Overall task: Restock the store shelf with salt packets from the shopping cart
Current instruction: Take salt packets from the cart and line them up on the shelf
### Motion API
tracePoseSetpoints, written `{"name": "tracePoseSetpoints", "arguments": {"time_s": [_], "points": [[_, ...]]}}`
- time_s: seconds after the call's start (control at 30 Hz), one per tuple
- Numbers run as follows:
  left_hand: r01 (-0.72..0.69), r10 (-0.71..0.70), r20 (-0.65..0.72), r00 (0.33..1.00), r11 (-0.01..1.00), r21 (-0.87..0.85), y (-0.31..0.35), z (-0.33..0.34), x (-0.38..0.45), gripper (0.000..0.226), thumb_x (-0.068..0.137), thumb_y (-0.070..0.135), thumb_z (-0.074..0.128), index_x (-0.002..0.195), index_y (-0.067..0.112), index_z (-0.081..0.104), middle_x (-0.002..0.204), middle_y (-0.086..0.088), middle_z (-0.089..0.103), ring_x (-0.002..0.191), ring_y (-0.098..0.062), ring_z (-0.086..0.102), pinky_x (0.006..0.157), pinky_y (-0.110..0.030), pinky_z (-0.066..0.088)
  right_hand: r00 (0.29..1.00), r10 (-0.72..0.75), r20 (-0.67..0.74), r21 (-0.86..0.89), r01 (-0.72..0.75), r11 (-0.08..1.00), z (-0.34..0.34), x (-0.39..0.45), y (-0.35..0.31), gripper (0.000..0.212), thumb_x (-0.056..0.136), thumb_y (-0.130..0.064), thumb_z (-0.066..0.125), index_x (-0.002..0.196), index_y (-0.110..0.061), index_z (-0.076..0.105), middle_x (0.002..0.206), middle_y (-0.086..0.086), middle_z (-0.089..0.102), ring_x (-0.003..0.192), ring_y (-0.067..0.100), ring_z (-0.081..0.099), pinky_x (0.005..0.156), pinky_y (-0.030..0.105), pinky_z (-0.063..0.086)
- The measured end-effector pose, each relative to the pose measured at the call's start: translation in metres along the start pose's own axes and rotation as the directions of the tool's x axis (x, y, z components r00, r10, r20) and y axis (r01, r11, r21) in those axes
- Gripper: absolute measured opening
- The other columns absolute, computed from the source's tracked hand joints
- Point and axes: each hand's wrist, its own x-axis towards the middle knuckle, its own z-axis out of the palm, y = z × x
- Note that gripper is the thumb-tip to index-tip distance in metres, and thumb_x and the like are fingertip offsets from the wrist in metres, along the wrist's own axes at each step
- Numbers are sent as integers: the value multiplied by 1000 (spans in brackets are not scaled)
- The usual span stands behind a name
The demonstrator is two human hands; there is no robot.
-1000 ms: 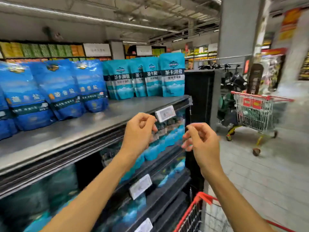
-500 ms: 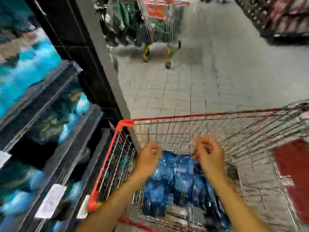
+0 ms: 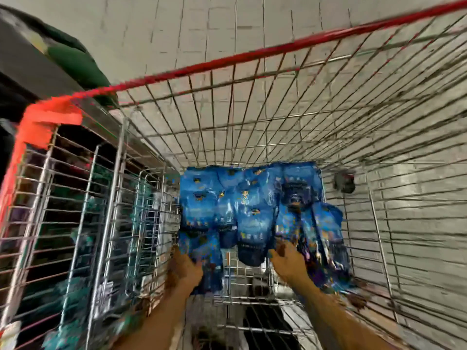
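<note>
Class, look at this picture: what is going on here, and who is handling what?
A person is leaning over a red-rimmed wire shopping cart and reaching into it with both bare hands. The left hand and right hand are at the near edge of a pile of blue salt packets in the cart's basket. The picture is blurred, so whether either hand has closed on a packet cannot be told.

No text can be read here; motion blur smears everything. The blue salt packets (image 3: 242, 213) piled in the shopping cart (image 3: 252, 54) carry small gold marks near their tops and darker bands with pale lettering lower down, but no character or brand can be made out. A pale tag (image 3: 10, 334) at the lower left, beside the cart's left wall, is likewise too blurred to read.
</note>
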Motion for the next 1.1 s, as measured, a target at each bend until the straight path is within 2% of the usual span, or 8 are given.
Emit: {"name": "tracePoseSetpoints", "arguments": {"time_s": [0.07, 0.2, 0.33, 0.43, 0.63, 0.77, 0.93, 1.1], "points": [[16, -14, -43, 999, 999, 33, -14, 23, 22, 44, 94, 20, 59, 129, -6, 52, 127, -27, 58, 117, -39, 56, 95, -40, 42, 1000, 11, 24, -20, -11, 1000, 23, 26, 16, 31, 92, -20, 64, 118, -5, 58, 111, 11, 65, 112, 31, 61, 76, 26, 38], [60, -53, -54, 997, 986, 153, -34, 56, 54, 45, 97, 33, 53, 124, -3, 59, 124, -25, 62, 115, -36, 59, 92, -37, 42, 996, 25, 91, -32, -22, 999, 63, 67, 34, 61, 89, -18, 70, 138, 7, 44, 144, 20, 48, 134, 31, 46, 109, 38, 37], [125, -110, -136, 985, 987, 105, -44, 76, 74, 42, 94, 25, 60, 118, -9, 58, 118, -32, 60, 111, -45, 58, 88, -46, 47, 985, 169, 24, 162, -170, 972, 91, 84, 43, 96, 78, -24, 83, 147, 10, 25, 154, 25, 33, 141, 34, 36, 112, 45, 35], [149, -145, -145, 979, 989, 14, -50, 86, 80, 47, 86, 19, 71, 119, -8, 52, 113, -32, 60, 108, -46, 60, 87, -52, 51, 969, 230, -88, 167, -213, 963, 111, 82, 46, 116, 72, -31, 88, 149, 12, 13, 155, 28, 27, 142, 38, 34, 112, 46, 37], [62, -35, -177, 984, 986, 152, -61, 91, 76, 79, 71, 47, 77, 126, 5, 39, 115, -24, 61, 110, -44, 55, 86, -49, 51, 924, 311, -223, 238, -258, 936, 123, 75, 53, 90, 65, -30, 91, 129, -7, 32, 122, 20, 64, 107, 36, 64, 81, 33, 47], [119, -95, -151, 984, 980, 160, -68, 90, 77, 66, 75, 33, 78, 114, 14, 28, 115, -19, 53, 109, -42, 52, 80, -47, 51, 924, 312, -222, 221, -264, 939, 124, 70, 57, 84, 64, -43, 90, 121, -18, 34, 116, 14, 65, 107, 36, 63, 91, 52, 50], [109, -70, -159, 985, 963, 248, -61, 94, 77, 55, 83, 21, 69, 128, 4, 42, 124, -18, 54, 115, -39, 52, 80, -45, 48, 906, 359, -224, 460, -227, 858, 136, 78, 54, 75, 67, -14, 91, 115, -12, 33, 119, 19, 58, 106, 35, 62, 96, 46, 52], [47, -37, -135, 990, 997, 67, -66, 85, 78, 46, 84, 12, 65, 125, 6, 45, 117, -19, 58, 105, -40, 59, 81, -49, 53, 885, 419, -204, 384, -322, 866, 126, 77, 58, 85, 59, -33, 95, 111, -16, 30, 96, 2, 57, 102, 35, 62, 99, 50, 47]]}}
